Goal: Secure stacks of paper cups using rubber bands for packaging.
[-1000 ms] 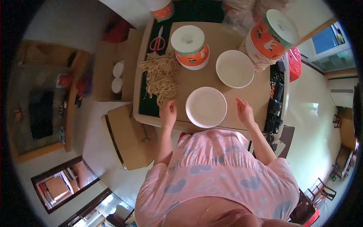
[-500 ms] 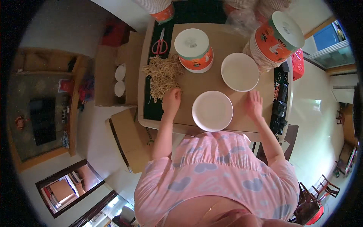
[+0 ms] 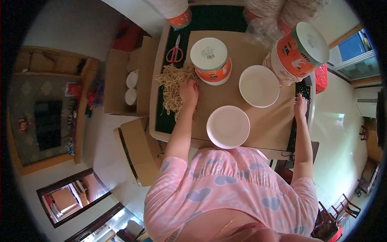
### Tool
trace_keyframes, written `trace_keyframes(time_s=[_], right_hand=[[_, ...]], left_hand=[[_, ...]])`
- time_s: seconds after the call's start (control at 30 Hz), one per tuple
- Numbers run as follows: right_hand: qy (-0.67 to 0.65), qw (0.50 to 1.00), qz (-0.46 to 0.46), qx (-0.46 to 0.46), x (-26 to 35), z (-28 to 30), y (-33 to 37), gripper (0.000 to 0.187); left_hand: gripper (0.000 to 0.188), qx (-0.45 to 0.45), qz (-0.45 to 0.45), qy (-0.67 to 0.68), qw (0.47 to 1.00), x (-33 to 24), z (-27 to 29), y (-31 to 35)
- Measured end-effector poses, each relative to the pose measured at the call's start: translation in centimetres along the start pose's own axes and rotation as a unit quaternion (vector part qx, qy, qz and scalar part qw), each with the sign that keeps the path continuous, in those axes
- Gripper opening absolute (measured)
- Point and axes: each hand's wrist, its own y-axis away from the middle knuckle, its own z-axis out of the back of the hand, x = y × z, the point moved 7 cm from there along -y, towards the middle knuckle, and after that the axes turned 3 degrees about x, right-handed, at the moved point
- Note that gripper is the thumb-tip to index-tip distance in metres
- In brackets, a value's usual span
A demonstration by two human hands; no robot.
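My left hand (image 3: 188,92) lies on the right side of a pile of beige shredded paper (image 3: 172,86), its fingers bent into the strands and partly hidden. At the table's right edge, my right hand (image 3: 300,107) reaches to the dark strip of small items (image 3: 302,92); its fingers look pinched together, and what they hold is too small to make out. Between my hands, a white paper bowl (image 3: 228,127) sits open side up close to my body. Another white bowl (image 3: 259,86) stands behind it to the right. An orange bowl (image 3: 209,60) rests upside down farther back.
Red-handled scissors (image 3: 175,52) lie beyond the shredded paper. A tall stack of orange bowls (image 3: 300,50) leans at the back right, beside clear plastic wrap (image 3: 264,30). More stacked bowls (image 3: 176,16) stand at the far edge. An open carton (image 3: 121,90) is left of the table.
My left hand has moved forward onto the shredded paper. My right hand has left the cardboard beside the bowl and moved right to the table's edge. The view has shifted slightly.
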Motion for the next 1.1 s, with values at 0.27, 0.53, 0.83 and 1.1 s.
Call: trace_keyframes(time_s=[0.27,0.53,0.83,1.1], right_hand=[[-0.127,0.991,0.04,-0.031,0.7,0.9,0.9,0.026],[-0.169,0.983,-0.064,0.043,3.0,4.4,3.2,0.022],[-0.604,0.795,0.05,-0.018,11.7,12.8,7.0,0.019],[-0.817,0.421,0.018,0.394,32.3,14.0,18.0,0.027]], left_hand=[[0.016,-0.077,0.083,0.078,0.991,5.1,1.2,-1.0],[0.019,-0.077,0.224,0.412,0.88,7.4,7.5,-4.9],[0.008,-0.257,0.021,0.534,0.805,-0.2,30.3,-1.2],[0.007,0.069,-0.178,0.33,0.925,-15.2,20.0,11.4]])
